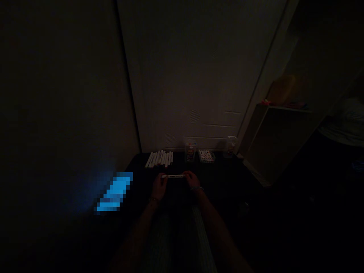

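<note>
Forearms (214, 220) lay nearer than the marker row (162, 159); left hand (159, 186) and right hand (192, 179) pinched a pen (176, 176) at both ends, best kept level.

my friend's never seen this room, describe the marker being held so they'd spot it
On the dark table against the pale wall, look to the near edge. A white marker lies level between the left hand and right hand, apart from the marker row behind.

Dim shelf unit (284, 140), glowing blue screen (115, 192)
</note>
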`<act>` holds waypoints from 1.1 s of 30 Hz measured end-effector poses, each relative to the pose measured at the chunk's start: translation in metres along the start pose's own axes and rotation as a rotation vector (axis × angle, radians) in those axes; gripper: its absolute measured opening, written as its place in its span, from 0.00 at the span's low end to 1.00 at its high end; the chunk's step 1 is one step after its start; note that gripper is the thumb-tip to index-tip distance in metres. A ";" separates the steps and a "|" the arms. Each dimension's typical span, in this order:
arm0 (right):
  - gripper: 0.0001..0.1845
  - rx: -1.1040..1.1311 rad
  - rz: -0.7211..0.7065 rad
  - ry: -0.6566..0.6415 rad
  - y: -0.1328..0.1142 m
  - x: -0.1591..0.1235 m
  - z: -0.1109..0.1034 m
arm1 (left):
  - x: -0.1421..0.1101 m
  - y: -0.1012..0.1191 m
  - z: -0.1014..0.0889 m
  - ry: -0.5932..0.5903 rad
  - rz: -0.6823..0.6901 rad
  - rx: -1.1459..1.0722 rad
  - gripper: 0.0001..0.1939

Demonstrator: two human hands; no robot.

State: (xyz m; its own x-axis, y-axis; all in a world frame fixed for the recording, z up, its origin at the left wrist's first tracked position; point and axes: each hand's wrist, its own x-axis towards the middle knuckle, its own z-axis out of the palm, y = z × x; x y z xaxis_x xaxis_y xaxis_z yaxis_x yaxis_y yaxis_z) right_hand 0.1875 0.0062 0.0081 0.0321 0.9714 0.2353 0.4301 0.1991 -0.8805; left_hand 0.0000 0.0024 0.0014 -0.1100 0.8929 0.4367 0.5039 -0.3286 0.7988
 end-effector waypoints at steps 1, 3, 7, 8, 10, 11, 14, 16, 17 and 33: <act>0.14 -0.004 0.007 0.001 0.000 0.000 0.000 | 0.000 0.001 0.000 0.004 -0.003 0.001 0.14; 0.14 -0.007 0.011 0.004 -0.001 0.000 0.000 | 0.000 0.002 0.000 0.000 -0.018 0.005 0.14; 0.14 0.000 0.016 0.023 -0.004 -0.002 0.001 | -0.001 0.005 -0.002 -0.021 -0.068 0.023 0.13; 0.14 0.001 0.014 0.029 -0.005 -0.002 0.001 | -0.001 0.005 -0.002 -0.025 -0.076 0.027 0.13; 0.14 -0.002 0.012 0.038 -0.006 -0.003 0.002 | -0.001 0.005 -0.002 -0.030 -0.081 0.034 0.13; 0.13 -0.004 0.016 0.040 -0.006 -0.003 0.002 | -0.001 0.005 -0.002 -0.029 -0.082 0.037 0.13; 0.14 0.001 0.020 0.033 -0.005 -0.004 0.002 | -0.001 0.004 -0.001 -0.022 -0.078 0.043 0.13; 0.14 0.005 0.014 0.021 -0.003 -0.003 0.002 | -0.001 0.004 -0.001 -0.017 -0.077 0.047 0.14; 0.14 0.004 0.013 0.015 -0.003 -0.003 0.002 | -0.001 0.003 -0.001 -0.021 -0.075 0.047 0.14; 0.12 -0.006 0.028 0.020 -0.007 -0.003 -0.001 | -0.001 0.004 -0.002 -0.028 -0.064 0.005 0.14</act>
State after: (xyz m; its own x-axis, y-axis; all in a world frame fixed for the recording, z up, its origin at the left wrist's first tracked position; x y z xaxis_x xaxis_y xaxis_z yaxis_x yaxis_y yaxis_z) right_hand 0.1850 0.0013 0.0135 0.0621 0.9738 0.2188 0.4341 0.1710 -0.8845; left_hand -0.0001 -0.0003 0.0049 -0.1186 0.9203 0.3729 0.5006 -0.2689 0.8228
